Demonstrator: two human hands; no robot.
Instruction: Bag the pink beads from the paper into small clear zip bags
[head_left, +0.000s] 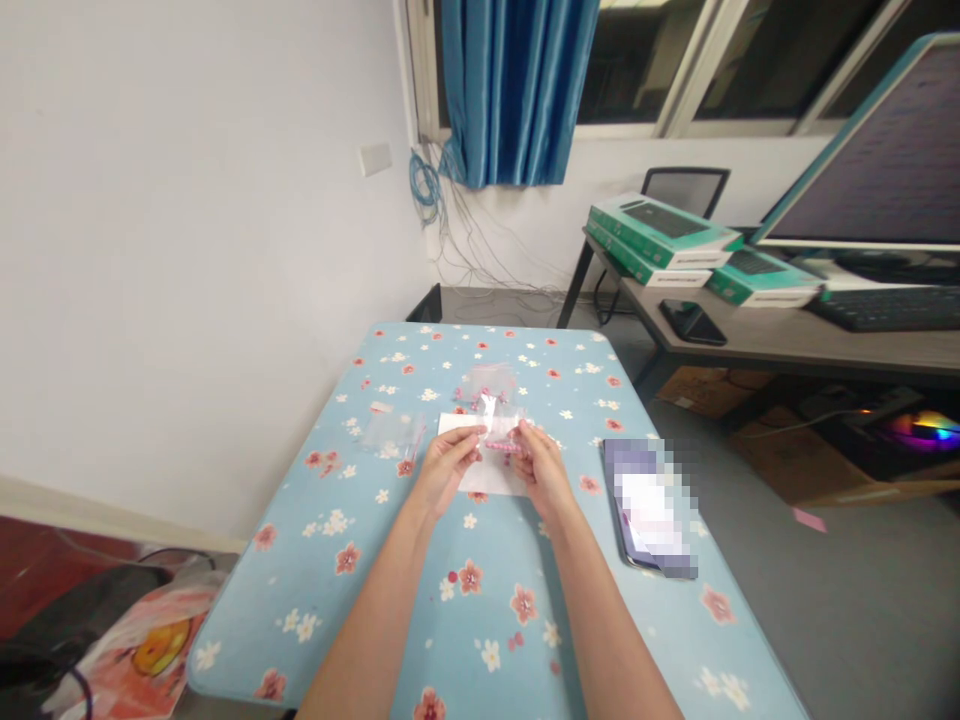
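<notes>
Between my two hands is a small clear plastic bag point(501, 425) with a row of pink beads point(501, 447) along its lower part. My left hand point(448, 462) pinches the bag's left side, thumb and fingertips together. On the other side, my right hand point(541, 465) grips the right edge. Below the bag a white sheet of paper point(491, 477) lies on the table, partly covered by my hands. Just beyond it sits another clear bag point(487, 381) with pink bits around its lower edge. Flat clear bags point(391, 432) lie to the left of my left hand.
The table point(360, 630) has a blue flowered cover. A phone or tablet point(649, 510), partly pixelated, lies at its right. A desk point(765, 330) at the right holds green boxes point(660, 235), a monitor point(870, 160) and a black phone point(691, 322). A plastic bag point(150, 650) is at lower left.
</notes>
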